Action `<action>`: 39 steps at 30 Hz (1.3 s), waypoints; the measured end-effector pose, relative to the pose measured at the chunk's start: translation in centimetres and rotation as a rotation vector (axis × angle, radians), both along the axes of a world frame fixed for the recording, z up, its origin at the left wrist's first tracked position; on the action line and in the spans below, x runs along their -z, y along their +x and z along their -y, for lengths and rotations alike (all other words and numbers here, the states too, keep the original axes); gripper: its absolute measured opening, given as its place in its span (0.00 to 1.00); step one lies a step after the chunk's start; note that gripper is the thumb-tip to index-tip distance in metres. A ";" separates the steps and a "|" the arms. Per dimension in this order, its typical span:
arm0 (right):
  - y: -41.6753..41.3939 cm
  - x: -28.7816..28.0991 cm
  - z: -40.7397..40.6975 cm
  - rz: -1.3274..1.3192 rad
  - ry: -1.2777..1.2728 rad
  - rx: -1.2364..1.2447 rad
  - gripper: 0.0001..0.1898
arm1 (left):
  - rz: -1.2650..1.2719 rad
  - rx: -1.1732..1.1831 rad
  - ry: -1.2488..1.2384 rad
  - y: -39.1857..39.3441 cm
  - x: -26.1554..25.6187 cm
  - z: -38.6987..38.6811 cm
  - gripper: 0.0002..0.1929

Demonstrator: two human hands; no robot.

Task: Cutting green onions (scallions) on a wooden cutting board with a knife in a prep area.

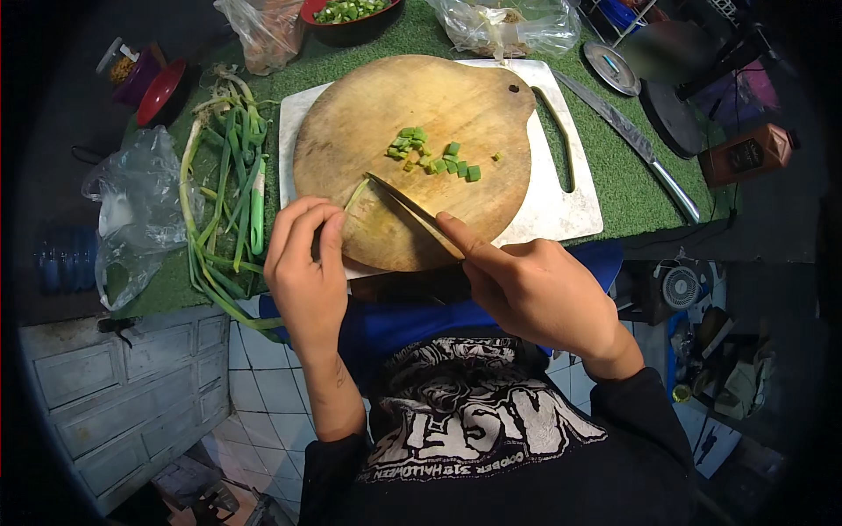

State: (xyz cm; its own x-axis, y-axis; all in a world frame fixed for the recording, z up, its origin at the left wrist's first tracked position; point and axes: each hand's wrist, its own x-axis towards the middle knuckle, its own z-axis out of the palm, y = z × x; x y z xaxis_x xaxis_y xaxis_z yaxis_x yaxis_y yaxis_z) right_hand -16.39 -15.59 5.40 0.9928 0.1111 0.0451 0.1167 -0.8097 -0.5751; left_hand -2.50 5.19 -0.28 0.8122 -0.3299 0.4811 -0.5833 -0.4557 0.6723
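Note:
My left hand point(306, 263) rests at the lower left edge of a round wooden cutting board point(368, 98), its fingertips closed on a thin green onion stalk point(356, 194). My right hand point(536, 289) grips a knife point(411, 207), the index finger laid along its spine; the handle is hidden in the palm. The blade's tip is beside the stalk's upper end. Cut green onion pieces point(431, 156) lie in a loose group at the board's middle. Under the wooden board is a white plastic cutting board point(566, 217). A bunch of whole green onions point(230, 151) lies to the left.
Beside the onions are a green-handled tool point(258, 210) and a clear plastic bag point(145, 204). A large knife point(621, 125), a metal dish point(612, 66) and a brown bottle point(750, 154) are right. Behind stand a bowl of chopped greens point(352, 26) and filled plastic bags point(506, 26).

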 end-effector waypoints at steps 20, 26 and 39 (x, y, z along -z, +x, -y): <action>-0.7 0.7 2.1 0.114 0.238 0.164 0.37 | 0.253 0.075 0.058 4.5 -4.9 3.2 0.03; -4.4 0.2 3.9 0.106 0.359 0.373 0.32 | 0.218 0.431 0.145 13.0 -10.6 15.9 0.09; -7.7 0.1 6.1 0.078 0.578 0.639 0.27 | 0.462 0.608 0.332 18.1 -10.2 18.0 0.09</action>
State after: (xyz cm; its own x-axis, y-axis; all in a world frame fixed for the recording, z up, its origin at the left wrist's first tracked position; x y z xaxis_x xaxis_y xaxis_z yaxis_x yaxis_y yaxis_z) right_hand -24.05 -21.70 5.26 0.8488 -0.5286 -0.0065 -0.2045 -0.3169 -0.9262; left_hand 15.58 -12.76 9.88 0.1915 -0.8309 0.5224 -0.9760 -0.1048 0.1911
